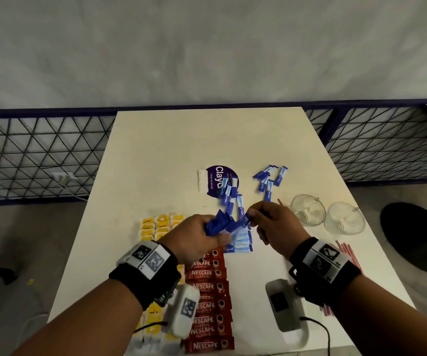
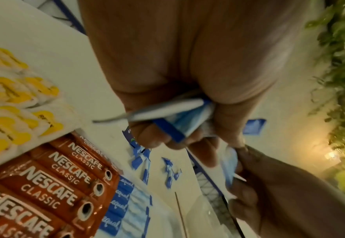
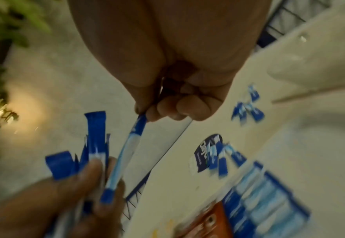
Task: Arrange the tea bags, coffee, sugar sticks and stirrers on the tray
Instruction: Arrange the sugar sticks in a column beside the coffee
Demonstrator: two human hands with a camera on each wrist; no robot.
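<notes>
head view: tea bags (image 1: 162,224) and nescafe sachets (image 1: 208,301) lie in rows; left hand (image 1: 194,238) grips a sugar-stick bundle (image 1: 220,223), right hand (image 1: 271,222) pinches one; loose sticks (image 1: 268,179) and stirrers (image 1: 346,250) remain.

A café-style or office pantry corner, laid out for hot drinks

A plain white rectangular table (image 1: 171,140) is standing against a dark blue metal railing with triangular wire mesh (image 1: 27,155), with a grey concrete surface spreading beyond it. Rows of red Nescafé Classic coffee sachets (image 1: 208,301), yellow-tagged white tea bags (image 1: 161,224), blue-and-white Equal sugar sticks (image 1: 242,242), thin red stirrers (image 1: 348,255) and two clear glass cups (image 1: 307,210) are lying out as self-service stock. Green leafy plants (image 2: 342,67) are showing nearby in the left wrist view, where warm lamp light is glowing, suggesting a public or commercial seating area.
</notes>
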